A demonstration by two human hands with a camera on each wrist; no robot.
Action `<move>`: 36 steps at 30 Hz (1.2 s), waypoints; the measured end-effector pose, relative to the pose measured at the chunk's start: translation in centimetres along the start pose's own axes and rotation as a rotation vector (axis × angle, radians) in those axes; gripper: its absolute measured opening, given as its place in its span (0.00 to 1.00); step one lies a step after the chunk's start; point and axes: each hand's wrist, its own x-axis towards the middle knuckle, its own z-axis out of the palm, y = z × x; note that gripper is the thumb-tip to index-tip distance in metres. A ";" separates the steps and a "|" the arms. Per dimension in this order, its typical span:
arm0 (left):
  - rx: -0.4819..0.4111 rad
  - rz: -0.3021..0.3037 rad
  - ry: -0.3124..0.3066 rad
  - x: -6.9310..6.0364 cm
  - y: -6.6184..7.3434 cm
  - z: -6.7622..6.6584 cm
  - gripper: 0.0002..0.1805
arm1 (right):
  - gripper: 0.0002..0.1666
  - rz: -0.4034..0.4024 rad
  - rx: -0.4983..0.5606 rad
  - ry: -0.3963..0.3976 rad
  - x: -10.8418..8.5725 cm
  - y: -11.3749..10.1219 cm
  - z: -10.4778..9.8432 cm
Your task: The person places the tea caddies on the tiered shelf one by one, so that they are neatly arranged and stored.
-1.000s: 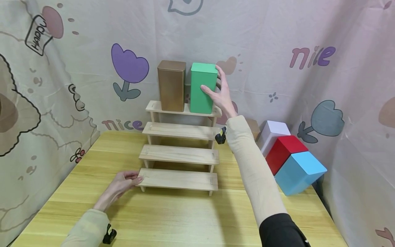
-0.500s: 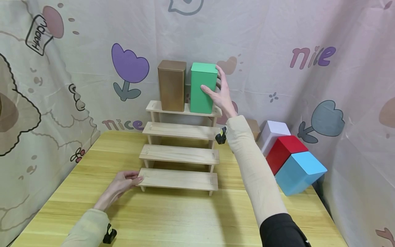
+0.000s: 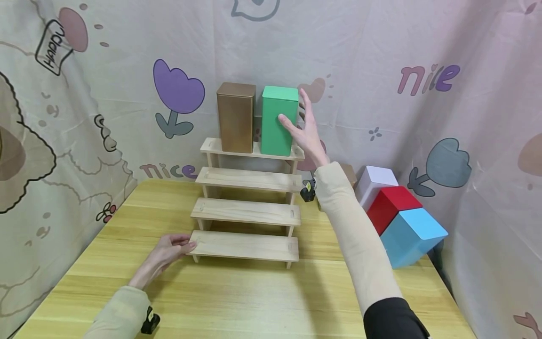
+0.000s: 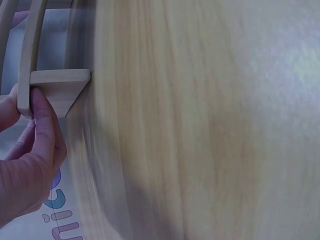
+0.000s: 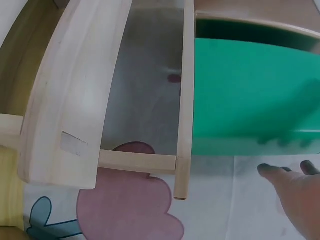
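Observation:
A green box (image 3: 275, 129) stands upright on the top step of the wooden stepped rack (image 3: 245, 245), to the right of a brown box (image 3: 235, 120). Beside the green box's right side is my right hand (image 3: 308, 136), fingers spread. In the right wrist view a gap shows between that hand (image 5: 296, 197) and the green box (image 5: 255, 95). My left hand (image 3: 166, 253) pinches the left end of the lowest step. The left wrist view shows thumb and fingers (image 4: 44, 132) on either side of that board.
Right of the rack, a white box (image 3: 377, 181), a red box (image 3: 391, 207) and a light blue box (image 3: 412, 238) stand in a row on the wooden table (image 3: 237, 296). Another brown box (image 3: 348, 175) is partly hidden behind my right arm. A printed cloth hangs behind and at both sides.
My right hand has let go of the green box and shifted slightly right, away from it. The left hand and the rack have stayed still.

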 end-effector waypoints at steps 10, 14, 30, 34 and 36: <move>0.011 0.003 0.007 -0.1 0.2 0.1 0.33 | 0.50 0.027 -0.006 0.022 -1.7 -1.2 -0.9; 0.016 0.005 0.006 -0.1 0.2 0.1 0.32 | 0.49 0.038 0.008 0.028 -2.8 -1.4 -1.6; 0.007 0.018 0.011 0.0 -0.1 0.1 0.32 | 0.45 0.023 -0.074 0.016 -11.7 -2.3 -5.8; 0.015 0.023 0.011 -0.2 0.1 0.1 0.31 | 0.46 0.002 -0.124 0.033 -13.7 0.2 -7.2; 0.034 0.029 0.010 -0.2 0.2 0.1 0.31 | 0.46 0.015 -0.137 0.033 -14.6 1.5 -8.1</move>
